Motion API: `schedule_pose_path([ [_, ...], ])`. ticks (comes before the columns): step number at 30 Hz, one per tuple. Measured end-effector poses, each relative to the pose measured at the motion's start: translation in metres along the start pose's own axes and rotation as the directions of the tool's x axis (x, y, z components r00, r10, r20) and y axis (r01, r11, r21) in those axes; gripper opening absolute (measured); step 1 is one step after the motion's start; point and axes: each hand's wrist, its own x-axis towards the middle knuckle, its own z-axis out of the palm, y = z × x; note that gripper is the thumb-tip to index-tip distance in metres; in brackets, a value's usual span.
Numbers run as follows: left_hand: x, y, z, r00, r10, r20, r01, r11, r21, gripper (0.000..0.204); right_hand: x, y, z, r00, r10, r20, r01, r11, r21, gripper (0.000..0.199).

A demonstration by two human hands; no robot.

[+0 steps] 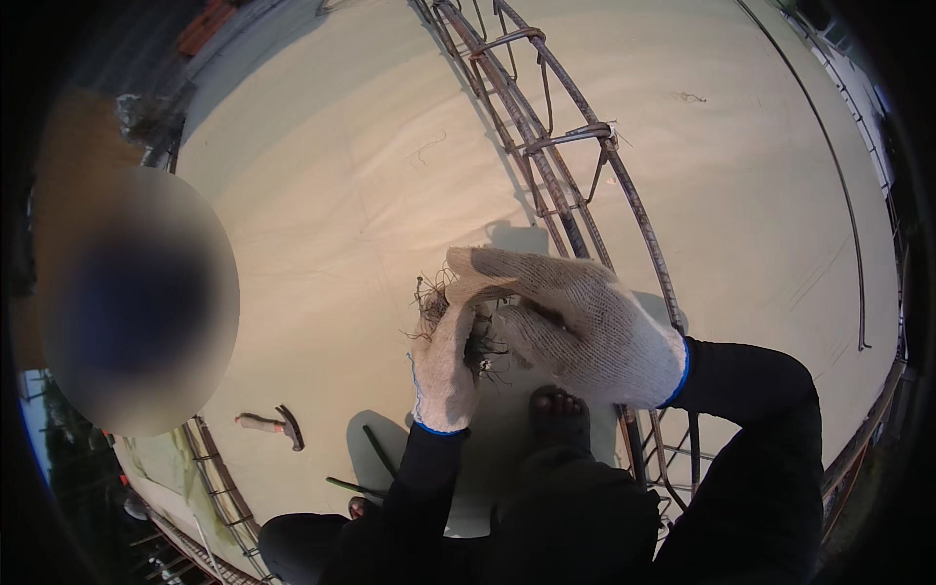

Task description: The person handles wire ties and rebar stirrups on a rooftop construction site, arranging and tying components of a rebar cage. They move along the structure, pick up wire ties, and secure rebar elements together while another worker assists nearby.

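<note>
Plainly, the left hand point(448, 366) is curled around a tangle of thin wires point(432, 301); whether the right hand point(585, 331), meeting it, grips any, I cannot tell. Beyond the right hand runs a rebar cage point(576, 133).

I am on a building site: a long cage of rusty ribbed steel bars point(567, 136) crosses the broad pale flat deck point(341, 195), a brown-handled claw hammer point(268, 425) lies there, and I hold tangled dark wire point(433, 300).
</note>
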Motion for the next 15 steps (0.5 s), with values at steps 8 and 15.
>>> schedule_pose_path([
  [8,0.003,0.023,0.001,0.996,-0.079,0.028,0.084,0.954,-0.287,0.020,0.017,0.000,-0.033,0.925,0.337,0.174,-0.379,0.845,0.377,0.049],
  [15,0.008,0.013,0.003,1.000,0.002,0.005,0.000,0.958,-0.286,0.019,0.019,-0.003,-0.020,0.957,0.289,0.039,-0.290,0.933,0.212,0.045],
])
